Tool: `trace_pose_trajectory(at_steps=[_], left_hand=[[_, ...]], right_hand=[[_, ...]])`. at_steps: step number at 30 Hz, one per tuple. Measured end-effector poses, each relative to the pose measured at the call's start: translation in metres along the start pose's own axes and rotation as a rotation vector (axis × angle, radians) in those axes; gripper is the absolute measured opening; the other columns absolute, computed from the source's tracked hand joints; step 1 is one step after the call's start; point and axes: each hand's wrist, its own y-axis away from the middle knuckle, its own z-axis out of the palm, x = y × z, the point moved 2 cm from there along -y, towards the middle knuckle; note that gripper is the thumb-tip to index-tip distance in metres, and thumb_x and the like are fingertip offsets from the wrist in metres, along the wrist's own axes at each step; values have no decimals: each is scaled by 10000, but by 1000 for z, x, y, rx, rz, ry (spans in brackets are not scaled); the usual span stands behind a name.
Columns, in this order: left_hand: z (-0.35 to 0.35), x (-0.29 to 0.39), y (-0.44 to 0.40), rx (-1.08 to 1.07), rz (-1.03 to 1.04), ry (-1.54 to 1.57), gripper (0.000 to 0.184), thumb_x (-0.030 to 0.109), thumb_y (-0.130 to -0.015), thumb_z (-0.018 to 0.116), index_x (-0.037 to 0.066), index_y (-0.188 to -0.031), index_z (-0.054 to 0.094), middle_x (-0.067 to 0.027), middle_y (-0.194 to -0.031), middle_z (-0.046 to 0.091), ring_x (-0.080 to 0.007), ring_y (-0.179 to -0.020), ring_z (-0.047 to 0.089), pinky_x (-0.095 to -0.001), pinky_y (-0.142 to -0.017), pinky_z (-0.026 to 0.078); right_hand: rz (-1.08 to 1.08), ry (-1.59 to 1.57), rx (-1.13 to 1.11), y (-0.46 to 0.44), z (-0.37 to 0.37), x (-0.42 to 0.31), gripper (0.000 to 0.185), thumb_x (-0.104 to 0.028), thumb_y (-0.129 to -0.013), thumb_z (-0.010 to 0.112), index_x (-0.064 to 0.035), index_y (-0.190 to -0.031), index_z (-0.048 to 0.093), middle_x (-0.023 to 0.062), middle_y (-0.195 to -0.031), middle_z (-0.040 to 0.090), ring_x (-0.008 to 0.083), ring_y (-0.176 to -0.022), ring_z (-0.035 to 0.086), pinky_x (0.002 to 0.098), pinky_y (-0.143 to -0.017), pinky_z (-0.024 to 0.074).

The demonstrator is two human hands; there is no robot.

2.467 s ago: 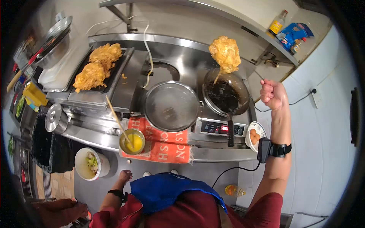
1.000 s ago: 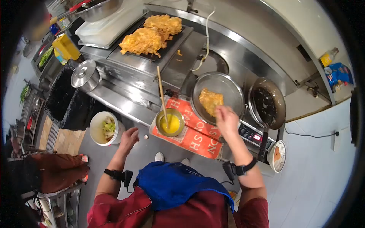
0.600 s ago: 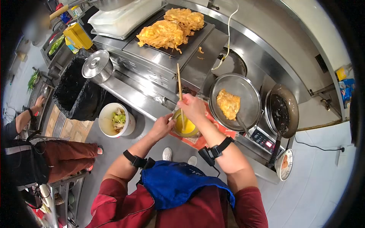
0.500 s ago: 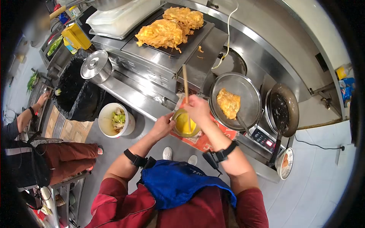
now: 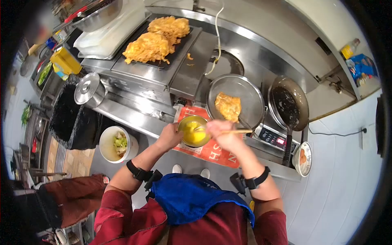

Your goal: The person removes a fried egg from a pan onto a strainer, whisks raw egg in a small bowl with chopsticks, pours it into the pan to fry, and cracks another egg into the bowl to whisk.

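counter (image 5: 122, 117) below, right hand (image 5: 226, 136) apparently palm-down

The round tray (image 5: 248, 94) blocks the way between bowl (image 5: 195, 130) and wok (image 5: 286, 104).

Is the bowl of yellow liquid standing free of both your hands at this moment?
No, the left hand holds the bowl at its rim.

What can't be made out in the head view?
All in the head view:
- Right hand: motion blur hides its exact grip on the wooden stick.
- Left hand: some fingers hidden behind it.
- Cooker display: digits too small.
- Co-worker: upper body lost at dark edge.
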Motion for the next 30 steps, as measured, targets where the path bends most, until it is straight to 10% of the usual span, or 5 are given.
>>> trace_pose_trajectory(at_steps=[5, 17, 21, 25, 30], left_hand=[[5, 9, -4, -22, 110, -4, 238, 139, -689, 510, -61, -813, 545, -281, -747, 549, -416, -762, 545, -432, -669, 441], [15, 39, 0, -26, 158, -102, 217, 144, -685, 518, -24, -819, 553, -248, -753, 576, -374, -750, 575, -433, -697, 454], [14, 26, -3, -28, 204, -19, 208, 136, -692, 499, -52, -777, 528, -266, -754, 561, -394, -774, 558, -447, -715, 435], [18, 27, -13, -22, 239, -121, 274, 154, -694, 495, 19, -924, 554, -237, -768, 572, -377, -758, 567, -414, -670, 447], [18, 18, -14, -91, 219, -47, 285, 137, -685, 495, 10, -933, 558, -239, -786, 572, -371, -787, 562, -411, -694, 441]], right_hand=[[174, 195, -66, 22, -41, -46, 242, -154, -861, 448, -8, -699, 551, 42, -548, 515, 128, -534, 507, 266, -493, 418], [-166, 213, -51, 38, -21, -20, 228, -173, -841, 485, -13, -697, 559, 59, -556, 526, 139, -489, 489, 274, -476, 416], [247, 58, 9, 50, -55, -26, 175, -121, -835, 494, 3, -745, 578, 48, -629, 582, 106, -556, 551, 240, -501, 459], [-296, 215, 21, 33, -19, -33, 179, -115, -829, 486, 9, -737, 577, 59, -632, 583, 132, -541, 549, 255, -494, 456], [126, 304, 98, 37, -50, -31, 267, -176, -837, 481, 0, -640, 515, 121, -578, 522, 242, -551, 510, 362, -521, 400]])
